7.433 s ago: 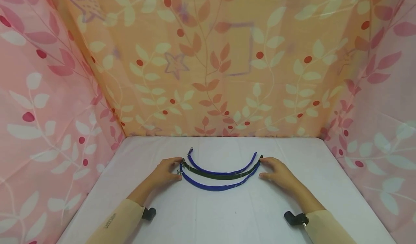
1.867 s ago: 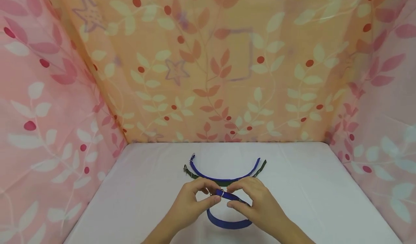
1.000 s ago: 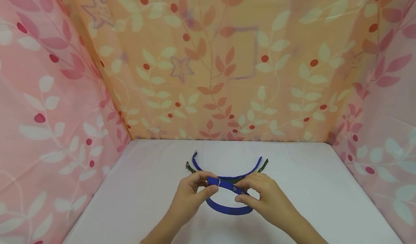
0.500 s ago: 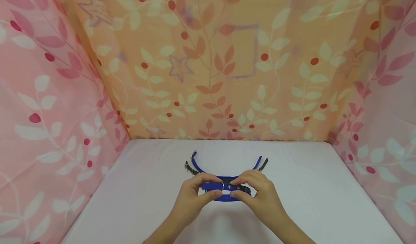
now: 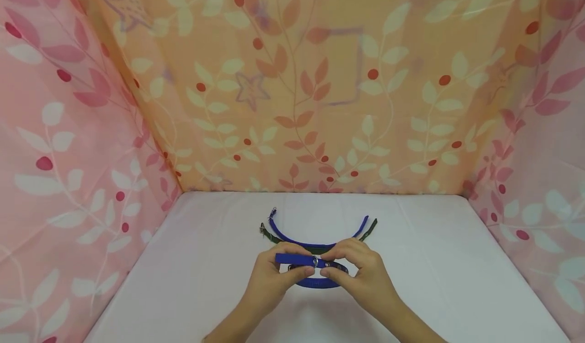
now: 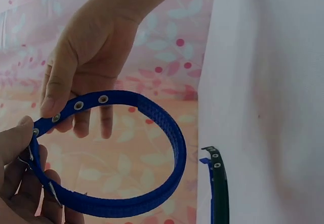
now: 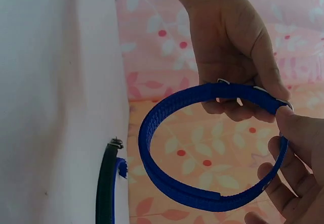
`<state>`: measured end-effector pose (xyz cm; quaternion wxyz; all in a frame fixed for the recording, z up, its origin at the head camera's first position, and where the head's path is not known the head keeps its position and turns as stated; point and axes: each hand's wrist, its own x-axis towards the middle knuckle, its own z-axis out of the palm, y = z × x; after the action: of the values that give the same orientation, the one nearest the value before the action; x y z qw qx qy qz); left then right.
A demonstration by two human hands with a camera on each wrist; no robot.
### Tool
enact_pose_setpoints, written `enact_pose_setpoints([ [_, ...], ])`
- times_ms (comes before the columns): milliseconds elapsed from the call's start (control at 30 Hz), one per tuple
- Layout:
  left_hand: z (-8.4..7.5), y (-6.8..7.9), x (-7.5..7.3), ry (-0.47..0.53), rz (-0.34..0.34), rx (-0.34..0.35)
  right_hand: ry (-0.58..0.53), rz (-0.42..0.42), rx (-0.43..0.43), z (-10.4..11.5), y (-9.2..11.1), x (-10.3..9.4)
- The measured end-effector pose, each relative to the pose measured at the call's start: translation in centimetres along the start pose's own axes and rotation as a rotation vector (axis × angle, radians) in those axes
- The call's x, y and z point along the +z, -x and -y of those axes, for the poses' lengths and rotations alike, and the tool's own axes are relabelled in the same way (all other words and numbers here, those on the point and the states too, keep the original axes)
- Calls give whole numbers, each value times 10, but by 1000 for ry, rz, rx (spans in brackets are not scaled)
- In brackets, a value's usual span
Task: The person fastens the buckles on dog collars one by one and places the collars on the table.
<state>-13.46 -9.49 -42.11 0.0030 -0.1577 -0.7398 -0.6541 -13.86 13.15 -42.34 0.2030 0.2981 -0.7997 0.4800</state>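
Note:
A blue pet collar (image 5: 317, 283) with metal eyelets is bent into a loop above the table, between both hands. My left hand (image 5: 270, 272) pinches it at the metal buckle (image 5: 315, 262), and the strap's tip (image 5: 288, 258) sticks out leftward past that metal. Close beside it, my right hand (image 5: 365, 270) pinches the eyelet part of the strap between thumb and fingers. Row of eyelets (image 6: 79, 105) shows in the left wrist view. Fingers partly cover the buckle, so how the strap runs through it is hard to tell.
Behind the hands, a second blue collar (image 5: 280, 233) and a dark green collar (image 5: 268, 235) lie curved on the white table (image 5: 210, 241). The hands hide part of the green one. Patterned cloth walls (image 5: 292, 104) stand at the back and both sides.
Earlier, three collars lay on the table with my hands at their ends. The front blue one is now lifted and looped. Its tip has slid farther left past the buckle over the last second.

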Motion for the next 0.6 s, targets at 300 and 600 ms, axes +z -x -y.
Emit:
enact_pose_setpoints([
  [300,2,2,6,-59,-8,41,9,-47,13,-2,0,4],
  [600,-1,-2,-2,-22,-108,18,6,-78,95,0,-3,0],
])
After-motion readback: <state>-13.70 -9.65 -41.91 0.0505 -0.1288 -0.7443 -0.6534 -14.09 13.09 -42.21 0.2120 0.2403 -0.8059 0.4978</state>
